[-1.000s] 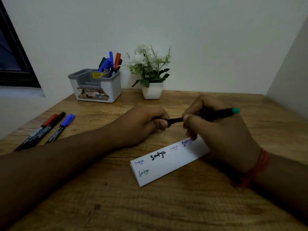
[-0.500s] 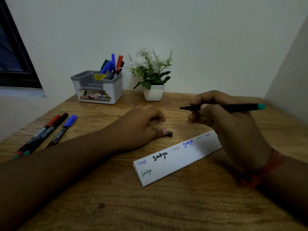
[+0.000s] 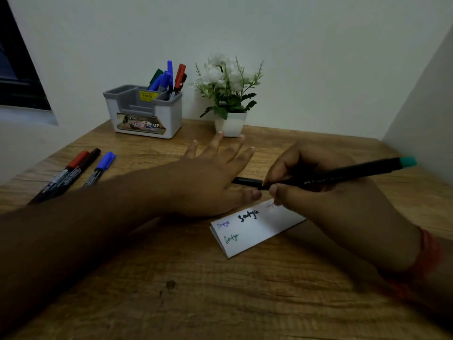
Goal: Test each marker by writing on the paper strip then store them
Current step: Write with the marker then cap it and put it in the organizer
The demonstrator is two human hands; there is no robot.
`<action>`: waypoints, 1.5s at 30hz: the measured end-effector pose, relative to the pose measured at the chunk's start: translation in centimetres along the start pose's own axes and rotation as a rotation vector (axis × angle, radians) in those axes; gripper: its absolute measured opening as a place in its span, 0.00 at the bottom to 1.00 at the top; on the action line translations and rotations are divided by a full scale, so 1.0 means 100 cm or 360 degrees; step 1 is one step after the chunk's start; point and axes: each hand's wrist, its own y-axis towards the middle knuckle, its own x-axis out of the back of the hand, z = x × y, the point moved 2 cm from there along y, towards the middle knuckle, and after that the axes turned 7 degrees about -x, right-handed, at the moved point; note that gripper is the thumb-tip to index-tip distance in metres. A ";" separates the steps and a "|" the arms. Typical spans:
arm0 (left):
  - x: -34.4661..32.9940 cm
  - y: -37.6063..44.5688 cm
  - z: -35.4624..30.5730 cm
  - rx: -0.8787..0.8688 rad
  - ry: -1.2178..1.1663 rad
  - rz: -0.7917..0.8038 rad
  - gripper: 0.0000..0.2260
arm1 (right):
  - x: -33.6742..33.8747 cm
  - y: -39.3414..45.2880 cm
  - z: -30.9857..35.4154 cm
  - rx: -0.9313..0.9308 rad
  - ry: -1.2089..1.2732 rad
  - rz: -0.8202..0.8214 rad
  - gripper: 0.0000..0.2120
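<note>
My right hand point(image 3: 326, 192) grips a black marker with a teal end point(image 3: 348, 174), its tip low over the right part of the white paper strip point(image 3: 255, 231). The strip lies on the wooden desk point(image 3: 196, 290) and carries several written words. My left hand point(image 3: 210, 177) lies flat with fingers spread, just left of the strip. The marker's black cap point(image 3: 246, 181) lies on the desk between my hands. Three capped markers, one red point(image 3: 73, 165), one black point(image 3: 83, 163) and one blue point(image 3: 101, 168), lie at the left.
A grey and white organiser point(image 3: 144, 114) at the back holds several markers in its right compartment. A small white pot with white flowers point(image 3: 230, 99) stands to its right. Walls close in behind and at the right; the desk's left edge runs diagonally.
My left hand let go of the cap and opened flat on the desk. My right hand lowered the uncapped marker down to the paper strip.
</note>
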 end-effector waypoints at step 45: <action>-0.009 0.004 0.000 0.0033 0.0346 0.0014 0.43 | -0.020 -0.011 -0.014 -0.0151 -0.0039 0.0111 0.06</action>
